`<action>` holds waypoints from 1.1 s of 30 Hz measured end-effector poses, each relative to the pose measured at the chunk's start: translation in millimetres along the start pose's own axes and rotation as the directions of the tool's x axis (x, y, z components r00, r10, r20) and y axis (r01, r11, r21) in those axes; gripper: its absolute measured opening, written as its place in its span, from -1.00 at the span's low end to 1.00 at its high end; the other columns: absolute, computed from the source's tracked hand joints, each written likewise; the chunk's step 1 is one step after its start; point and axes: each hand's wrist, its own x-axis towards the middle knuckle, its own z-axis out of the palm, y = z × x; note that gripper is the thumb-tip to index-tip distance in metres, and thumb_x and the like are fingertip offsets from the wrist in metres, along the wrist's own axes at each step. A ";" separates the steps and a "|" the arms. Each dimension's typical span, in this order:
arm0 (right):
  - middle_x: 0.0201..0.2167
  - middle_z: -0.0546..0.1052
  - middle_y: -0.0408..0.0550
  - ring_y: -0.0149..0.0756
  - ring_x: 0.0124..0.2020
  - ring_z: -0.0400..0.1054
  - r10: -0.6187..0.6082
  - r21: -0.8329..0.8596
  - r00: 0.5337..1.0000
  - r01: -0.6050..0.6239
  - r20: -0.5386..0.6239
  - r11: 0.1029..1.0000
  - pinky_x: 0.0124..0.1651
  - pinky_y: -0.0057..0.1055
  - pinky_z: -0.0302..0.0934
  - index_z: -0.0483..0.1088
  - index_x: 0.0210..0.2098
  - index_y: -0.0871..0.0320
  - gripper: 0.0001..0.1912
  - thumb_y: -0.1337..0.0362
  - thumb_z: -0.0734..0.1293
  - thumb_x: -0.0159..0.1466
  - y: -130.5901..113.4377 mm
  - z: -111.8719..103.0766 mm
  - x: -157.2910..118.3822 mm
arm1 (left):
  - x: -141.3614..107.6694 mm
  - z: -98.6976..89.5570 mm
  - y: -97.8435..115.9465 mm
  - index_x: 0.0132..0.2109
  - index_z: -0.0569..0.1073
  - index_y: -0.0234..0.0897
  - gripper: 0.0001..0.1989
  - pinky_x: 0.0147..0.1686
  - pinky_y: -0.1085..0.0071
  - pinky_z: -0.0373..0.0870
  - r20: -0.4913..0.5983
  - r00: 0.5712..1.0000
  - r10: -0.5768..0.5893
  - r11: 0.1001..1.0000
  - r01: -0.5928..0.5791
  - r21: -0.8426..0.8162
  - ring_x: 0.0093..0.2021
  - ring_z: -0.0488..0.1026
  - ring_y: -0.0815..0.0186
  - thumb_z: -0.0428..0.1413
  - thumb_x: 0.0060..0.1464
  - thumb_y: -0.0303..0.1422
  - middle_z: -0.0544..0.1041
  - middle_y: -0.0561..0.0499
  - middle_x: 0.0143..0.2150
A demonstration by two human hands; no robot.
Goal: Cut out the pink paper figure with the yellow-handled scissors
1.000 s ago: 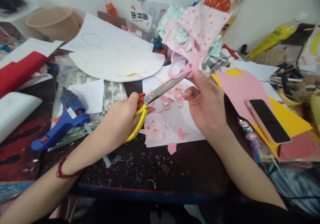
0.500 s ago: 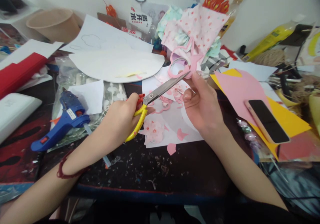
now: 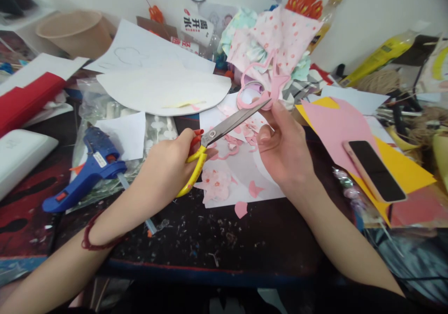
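My left hand [image 3: 171,162] is closed round the yellow handles of a pair of scissors [image 3: 238,118], whose blades point up and to the right. Between thumb and fingers, my right hand [image 3: 287,150] pinches a pink paper cutout [image 3: 278,83] with a curling, open outline. The blade tips lie against the lower part of the cutout, close to my right thumb. Below the hands, a pale pink flower piece [image 3: 216,183] and pink scraps [image 3: 255,189] rest on a white sheet [image 3: 241,199].
At the left lie a blue glue gun [image 3: 93,169], a white box [image 3: 24,160] and a red roll [image 3: 31,99]. A phone [image 3: 376,169] rests on pink and yellow paper at the right. Behind are a white oval board [image 3: 157,90] and dotted tissue [image 3: 280,38].
The pink cutout has shifted slightly to the right and turned a little. The scissor tips have moved slightly right with it; both hands keep their hold.
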 end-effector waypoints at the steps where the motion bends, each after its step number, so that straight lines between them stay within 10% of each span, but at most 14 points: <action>1: -0.16 0.64 -0.25 -0.47 -0.45 0.48 0.003 0.019 1.000 -0.003 0.001 1.000 -0.53 -0.50 0.33 0.56 -0.33 -0.05 -0.86 0.15 0.35 0.31 -0.1 0.4 0.0 | -0.1 0.5 -0.4 -0.37 -0.03 -0.14 -0.61 -0.52 0.41 -0.04 -0.002 1.000 0.002 1.000 -0.002 -0.003 -0.57 -0.01 0.42 0.09 0.21 -0.25 0.18 0.17 -0.56; 33: -0.22 0.64 -0.25 -0.52 -0.52 0.42 -0.019 0.085 1.000 0.020 -0.013 0.996 -0.57 -0.51 0.29 0.59 -0.37 -0.07 -0.86 0.22 0.38 0.29 -0.6 1.8 -1.3 | 3.9 3.5 -8.2 -0.43 0.34 -0.26 -0.61 -0.50 0.45 0.04 -0.136 0.991 -0.017 0.988 -0.005 -0.156 -0.54 0.05 0.44 0.13 0.13 -0.03 0.26 0.13 -0.58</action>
